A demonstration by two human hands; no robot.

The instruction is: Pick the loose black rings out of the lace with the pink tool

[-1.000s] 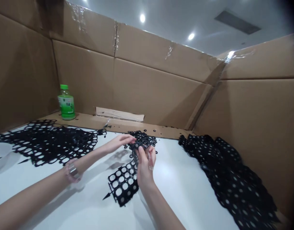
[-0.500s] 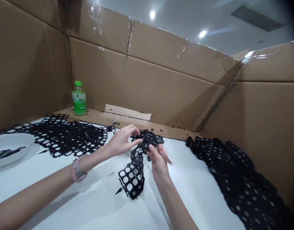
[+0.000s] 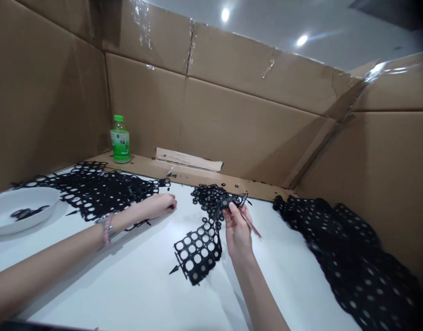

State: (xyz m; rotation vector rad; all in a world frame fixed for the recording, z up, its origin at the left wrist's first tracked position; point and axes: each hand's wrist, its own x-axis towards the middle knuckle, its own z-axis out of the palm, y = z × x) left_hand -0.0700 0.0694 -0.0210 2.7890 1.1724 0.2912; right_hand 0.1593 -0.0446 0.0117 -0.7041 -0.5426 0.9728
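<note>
Near the middle of the white table, a black perforated mesh strip (image 3: 197,250) lies spread at its lower end and bunched at the top. My right hand (image 3: 237,225) is closed on its bunched upper part, and a thin pinkish tool (image 3: 253,228) sticks out from the same fingers. My left hand (image 3: 161,205) is closed, its fingers curled under, beside the right edge of a wide black mesh sheet (image 3: 101,188). Whatever the left fingers hold, if anything, is hidden.
A white bowl (image 3: 53,208) with black scraps stands at the left. A green bottle (image 3: 120,142) is at the back left by the cardboard wall (image 3: 232,119). A long heap of black dotted mesh (image 3: 345,248) lies along the right side.
My left hand has moved left, away from the strip, and its fingers have closed. My right hand has lifted the strip's upper part slightly right, and the lower end lies flatter.
</note>
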